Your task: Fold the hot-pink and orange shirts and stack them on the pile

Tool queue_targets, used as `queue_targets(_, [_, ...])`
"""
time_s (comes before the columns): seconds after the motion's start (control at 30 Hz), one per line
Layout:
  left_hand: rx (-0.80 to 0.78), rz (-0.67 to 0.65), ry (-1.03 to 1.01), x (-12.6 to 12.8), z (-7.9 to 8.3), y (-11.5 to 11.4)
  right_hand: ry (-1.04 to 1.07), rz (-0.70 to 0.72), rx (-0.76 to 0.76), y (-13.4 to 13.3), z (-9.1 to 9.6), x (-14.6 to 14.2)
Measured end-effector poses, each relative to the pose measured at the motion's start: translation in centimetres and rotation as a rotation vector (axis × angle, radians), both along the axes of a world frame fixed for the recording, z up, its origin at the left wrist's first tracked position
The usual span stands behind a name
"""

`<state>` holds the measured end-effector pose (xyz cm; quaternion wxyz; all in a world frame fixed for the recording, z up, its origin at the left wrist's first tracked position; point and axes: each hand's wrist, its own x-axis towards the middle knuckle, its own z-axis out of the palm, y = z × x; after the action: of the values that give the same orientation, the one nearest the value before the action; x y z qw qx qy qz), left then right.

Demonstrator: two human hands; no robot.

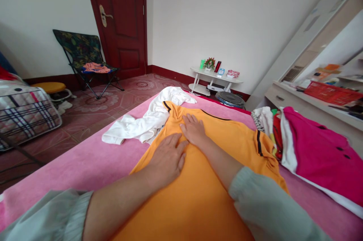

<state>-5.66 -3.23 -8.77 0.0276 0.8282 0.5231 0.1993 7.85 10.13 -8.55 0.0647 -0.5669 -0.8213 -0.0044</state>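
Note:
An orange shirt with black trim at the neck and sleeve edges lies spread over the pink bed cover. My left hand rests flat on its left side, fingers stretched out. Just beyond it, my right hand presses flat near the shirt's left shoulder, palm down with fingers extended. Neither hand grips the cloth. A crumpled white garment lies on the bed to the left, partly under the orange shirt's edge.
At right sit a magenta garment and several other folded clothes. A white drawer cabinet holds a red basket. Beyond the bed stand a small white table, a folding chair and a dark red door.

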Motion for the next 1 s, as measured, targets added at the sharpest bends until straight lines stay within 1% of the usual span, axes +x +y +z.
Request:
queue_targets(0.07, [-0.012, 0.017, 0.017, 0.0, -0.1, 0.0, 0.028, -0.009, -0.078, 1.6, -0.3, -0.8])
queue_targets(0.13, [-0.029, 0.049, 0.033, -0.2, -0.1, 0.1, 0.066, -0.007, -0.132, 2.9, -0.2, -0.9])
queue_targets(0.2, [-0.048, 0.076, 0.053, -0.3, -0.2, 0.2, 0.132, 0.047, -0.135, 2.9, 0.4, -0.4])
queue_targets(0.23, [-0.056, 0.083, 0.063, -0.3, -0.3, 0.2, 0.168, 0.084, -0.114, 2.1, 0.6, 0.2])
queue_targets(0.3, [-0.065, 0.081, 0.081, -0.2, -0.4, 0.2, 0.223, 0.144, -0.046, -0.2, 0.9, 2.3])
queue_targets(0.33, [-0.068, 0.08, 0.086, -0.2, -0.4, 0.3, 0.225, 0.149, -0.015, -1.6, 0.9, 3.9])
queue_targets(0.4, [-0.076, 0.079, 0.088, -0.1, -0.6, 0.3, 0.181, 0.127, 0.041, -3.7, 0.7, 8.3])
queue_targets(0.43, [-0.081, 0.078, 0.086, -0.1, -0.6, 0.3, 0.119, 0.086, 0.039, -4.2, 0.4, 10.8])
queue_targets(0.47, [-0.084, 0.076, 0.085, -0.1, -0.7, 0.3, 0.051, -0.002, -0.009, -4.3, 0.2, 13.3])
queue_targets(0.5, [-0.086, 0.072, 0.084, -0.1, -0.7, 0.3, 0.016, -0.157, -0.037, -4.1, -0.1, 15.7])
queue_targets(0.53, [-0.085, 0.065, 0.084, -0.1, -0.8, 0.3, -0.016, -0.282, -0.076, -3.6, -0.3, 17.6])
queue_targets(0.57, [-0.083, 0.058, 0.084, -0.1, -0.8, 0.4, -0.046, -0.352, -0.097, -3.2, -0.3, 19.0])
queue_targets(0.6, [-0.08, 0.052, 0.083, -0.2, -0.8, 0.4, -0.067, -0.401, -0.123, -2.9, -0.2, 19.8])
queue_targets(0.67, [-0.071, 0.044, 0.078, -0.2, -0.8, 0.4, -0.087, -0.444, -0.179, -3.3, 0.6, 19.3])
queue_targets(0.73, [-0.069, 0.042, 0.077, -0.3, -0.7, 0.5, -0.08, -0.405, -0.178, -5.6, 1.6, 17.3])
queue_targets(0.77, [-0.071, 0.041, 0.079, -0.3, -0.7, 0.5, -0.07, -0.345, -0.139, -7.3, 1.9, 16.3])
queue_targets(0.8, [-0.074, 0.038, 0.083, -0.3, -0.8, 0.5, -0.058, -0.253, -0.072, -9.4, 2.1, 15.5])
queue_targets(0.83, [-0.076, 0.035, 0.085, -0.2, -0.8, 0.5, -0.045, -0.155, -0.012, -11.6, 2.0, 15.2])
queue_targets(0.87, [-0.077, 0.033, 0.087, -0.2, -0.8, 0.5, -0.033, -0.073, 0.011, -13.7, 1.8, 15.4])
queue_targets(0.9, [-0.075, 0.032, 0.087, -0.2, -0.9, 0.5, -0.029, -0.051, 0.004, -15.7, 1.4, 16.0])
queue_targets(0.93, [-0.072, 0.031, 0.084, -0.2, -1.0, 0.5, -0.035, -0.103, -0.009, -17.3, 1.0, 17.0])
queue_targets(1.0, [-0.066, 0.031, 0.074, -0.3, -1.2, 0.5, -0.077, -0.306, -0.055, -19.8, 0.3, 19.5])
